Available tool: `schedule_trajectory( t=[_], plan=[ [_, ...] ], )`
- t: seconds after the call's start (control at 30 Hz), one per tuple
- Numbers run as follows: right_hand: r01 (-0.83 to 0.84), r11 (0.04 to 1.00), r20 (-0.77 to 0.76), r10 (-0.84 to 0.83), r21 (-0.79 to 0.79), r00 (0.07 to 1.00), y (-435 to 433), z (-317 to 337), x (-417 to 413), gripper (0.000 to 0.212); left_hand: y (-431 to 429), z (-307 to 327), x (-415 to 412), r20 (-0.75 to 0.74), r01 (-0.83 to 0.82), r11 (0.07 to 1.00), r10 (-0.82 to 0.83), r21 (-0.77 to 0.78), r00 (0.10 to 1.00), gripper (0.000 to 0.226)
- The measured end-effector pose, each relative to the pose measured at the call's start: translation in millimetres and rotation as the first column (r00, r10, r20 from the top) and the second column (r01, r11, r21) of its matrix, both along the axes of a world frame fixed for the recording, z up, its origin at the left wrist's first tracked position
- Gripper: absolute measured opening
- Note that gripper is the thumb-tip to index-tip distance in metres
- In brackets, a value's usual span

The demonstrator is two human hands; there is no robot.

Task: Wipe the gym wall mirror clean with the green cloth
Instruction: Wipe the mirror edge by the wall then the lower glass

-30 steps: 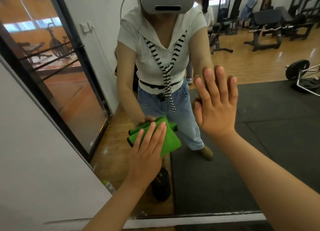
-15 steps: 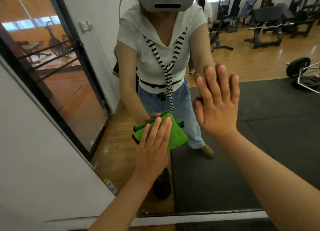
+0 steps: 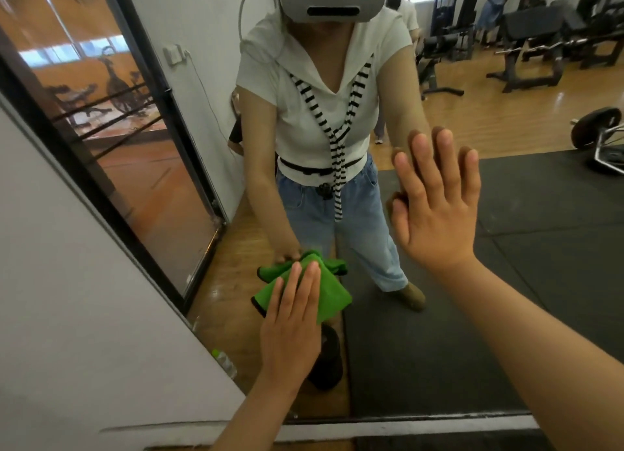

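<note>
The wall mirror (image 3: 526,281) fills most of the head view and reflects me and the gym behind. My left hand (image 3: 290,325) lies flat with straight fingers on the folded green cloth (image 3: 329,293) and presses it against the lower part of the glass. The cloth's lower left part is hidden under that hand. My right hand (image 3: 437,207) rests flat on the bare glass higher up and to the right, fingers spread and straight, holding nothing.
A white wall (image 3: 67,298) borders the mirror on the left. The mirror's bottom frame (image 3: 422,425) runs below my arms. In the reflection: a dark object (image 3: 327,362) and a plastic bottle (image 3: 224,361) on the floor, a barbell (image 3: 597,129), benches.
My left hand slid the cloth right and up, then back down the glass. My right hand has stayed flat in nearly the same place.
</note>
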State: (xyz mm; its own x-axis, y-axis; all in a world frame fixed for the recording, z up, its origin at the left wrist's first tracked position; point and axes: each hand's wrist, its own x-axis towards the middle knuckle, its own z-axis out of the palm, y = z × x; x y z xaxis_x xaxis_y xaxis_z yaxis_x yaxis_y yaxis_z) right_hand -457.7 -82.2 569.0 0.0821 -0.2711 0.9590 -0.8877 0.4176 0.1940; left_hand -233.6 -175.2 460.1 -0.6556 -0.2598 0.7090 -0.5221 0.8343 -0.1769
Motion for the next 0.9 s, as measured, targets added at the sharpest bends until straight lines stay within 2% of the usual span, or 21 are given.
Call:
schedule_trajectory(
  t=[0.07,0.23,0.43,0.67,0.77,0.9],
  plan=[
    [0.006,1.000,0.000,-0.006,-0.003,1.000,-0.5,1.2,-0.2,0.056,1.4,-5.2,5.8,0.021,-0.004,1.000,0.004,0.027,1.000,0.075],
    [0.000,1.000,0.007,0.000,-0.006,1.000,-0.4,1.0,-0.9,0.051,11.9,32.7,-18.5,-0.071,0.005,0.997,0.000,0.072,0.997,0.063],
    [-0.004,1.000,0.025,0.004,0.009,1.000,0.3,0.5,0.5,0.055,15.6,-9.2,-9.4,-0.024,-0.030,0.989,0.033,0.143,0.999,0.080],
    [-0.010,1.000,0.021,0.010,0.000,1.000,-0.8,0.2,-0.2,0.052,18.2,29.7,-28.4,-0.151,-0.022,0.991,0.042,0.134,0.988,0.068],
    [-0.013,1.000,0.022,0.013,0.001,1.000,-0.3,-0.4,-1.3,0.054,19.5,14.5,-24.6,-0.135,-0.046,0.989,0.065,0.139,0.989,0.069],
    [-0.013,1.000,-0.001,0.013,0.005,1.000,0.3,-1.8,-2.4,0.058,11.9,-10.5,-11.1,-0.087,-0.086,0.982,0.102,0.170,0.991,0.086]
  ],
)
